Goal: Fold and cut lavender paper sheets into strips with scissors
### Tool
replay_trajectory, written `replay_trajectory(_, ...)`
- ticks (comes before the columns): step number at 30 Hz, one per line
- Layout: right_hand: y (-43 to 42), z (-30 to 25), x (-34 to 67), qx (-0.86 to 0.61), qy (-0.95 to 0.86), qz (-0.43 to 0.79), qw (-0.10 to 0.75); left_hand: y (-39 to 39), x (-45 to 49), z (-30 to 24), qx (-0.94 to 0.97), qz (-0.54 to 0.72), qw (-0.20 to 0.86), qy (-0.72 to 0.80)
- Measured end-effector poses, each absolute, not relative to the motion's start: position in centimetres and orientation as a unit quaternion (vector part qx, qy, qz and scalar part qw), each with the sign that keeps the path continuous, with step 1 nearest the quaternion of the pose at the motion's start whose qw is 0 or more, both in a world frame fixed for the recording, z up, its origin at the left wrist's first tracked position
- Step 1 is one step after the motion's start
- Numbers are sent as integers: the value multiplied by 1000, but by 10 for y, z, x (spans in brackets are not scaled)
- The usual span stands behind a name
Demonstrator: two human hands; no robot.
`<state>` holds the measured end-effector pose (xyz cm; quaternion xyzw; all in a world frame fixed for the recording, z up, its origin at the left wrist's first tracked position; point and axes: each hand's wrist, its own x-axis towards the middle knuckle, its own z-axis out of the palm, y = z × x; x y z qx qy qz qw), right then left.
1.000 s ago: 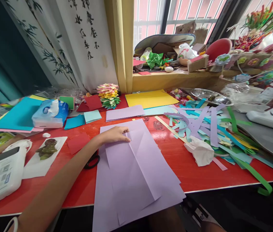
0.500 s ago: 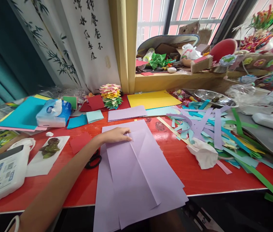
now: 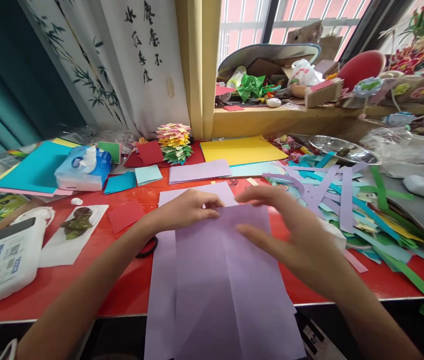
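A large lilac paper sheet [image 3: 219,280] with lengthwise creases lies on another lilac sheet [image 3: 161,295] on the red table [image 3: 129,290], hanging over the near edge. My left hand [image 3: 189,207] pinches the top sheet's far left corner, fingers closed on it. My right hand [image 3: 290,230] hovers over the far right corner with fingers curled and apart, its fingertips at the paper's far edge. Black scissors [image 3: 147,247] lie partly hidden under my left forearm.
A heap of cut paper strips [image 3: 339,200] and a crumpled tissue fill the right side. A tissue pack [image 3: 82,170], coloured paper squares [image 3: 125,215], a white bottle [image 3: 5,265] and a yellow sheet [image 3: 242,150] lie around. A cluttered windowsill [image 3: 290,117] runs behind.
My right hand has come into view over the sheet's far right. The top lilac sheet has been turned straight and squared to me. My left hand now pinches its far edge.
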<state>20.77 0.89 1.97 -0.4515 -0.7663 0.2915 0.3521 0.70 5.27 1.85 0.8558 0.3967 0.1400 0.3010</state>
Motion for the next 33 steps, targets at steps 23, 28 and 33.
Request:
replay_trajectory(23, 57, 2, 204, -365, -801, 388, 274, 52, 7, 22, 749, 216, 404, 479)
replay_trajectory(28, 54, 2, 202, -364, -808, 374, 273, 51, 8, 23, 739, 198, 422, 486)
replay_trajectory(33, 54, 2, 202, -361, -812, 368, 273, 50, 10, 25, 740, 200, 424, 482)
